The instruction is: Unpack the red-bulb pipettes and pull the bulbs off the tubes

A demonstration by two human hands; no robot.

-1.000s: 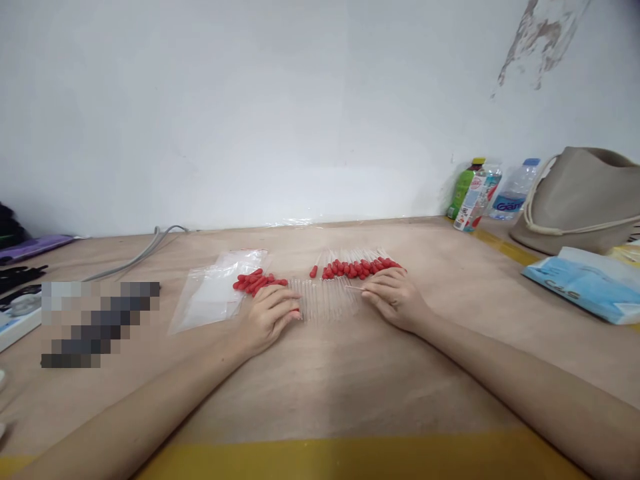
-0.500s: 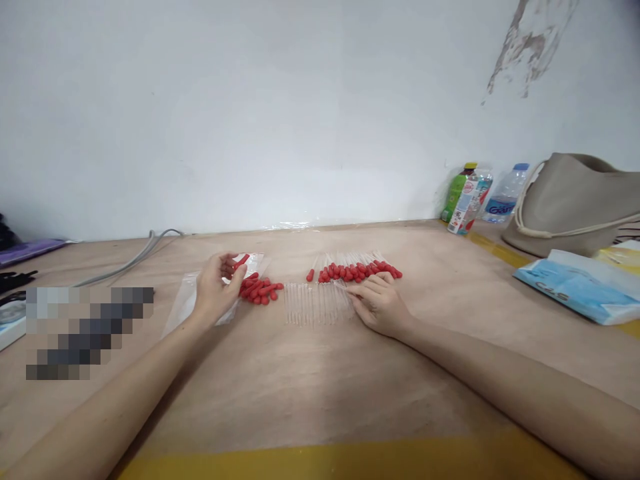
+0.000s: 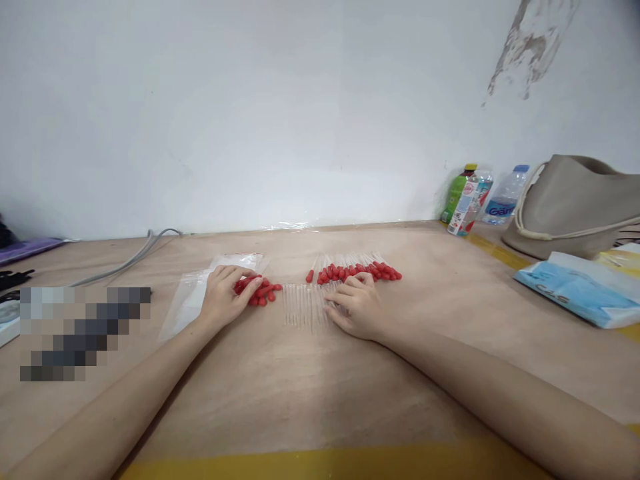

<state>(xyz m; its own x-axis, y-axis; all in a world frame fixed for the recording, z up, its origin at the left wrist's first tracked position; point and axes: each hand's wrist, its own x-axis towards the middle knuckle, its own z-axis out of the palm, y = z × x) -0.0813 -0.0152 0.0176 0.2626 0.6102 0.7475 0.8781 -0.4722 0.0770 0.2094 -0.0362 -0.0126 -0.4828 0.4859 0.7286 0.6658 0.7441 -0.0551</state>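
At the pile of red rubber bulbs (image 3: 265, 293), my left hand (image 3: 223, 292) has its thumb and fingers curled around bulbs at the pile's left side. My right hand (image 3: 357, 308) rests over the right end of a row of clear glass tubes (image 3: 300, 305), its fingertips bent onto the glass; one tube shows between thumb and fingers. Part of the row lies hidden under this hand. Just behind it is a line of glass droppers with red bulbs (image 3: 345, 272), bulbs facing me and tubes pointing to the wall.
Clear plastic bags (image 3: 185, 300) lie left of the bulbs. Several bottles (image 3: 466, 200), a grey bag (image 3: 570, 200) and a blue tissue pack (image 3: 575, 287) are on the right. A grey cable (image 3: 130, 261) and a blurred-out dark item (image 3: 85, 333) are at left.
My left hand, which held a red bulb up beside the pile, has come down onto the bulbs. My right hand has shifted left over the glass tubes.
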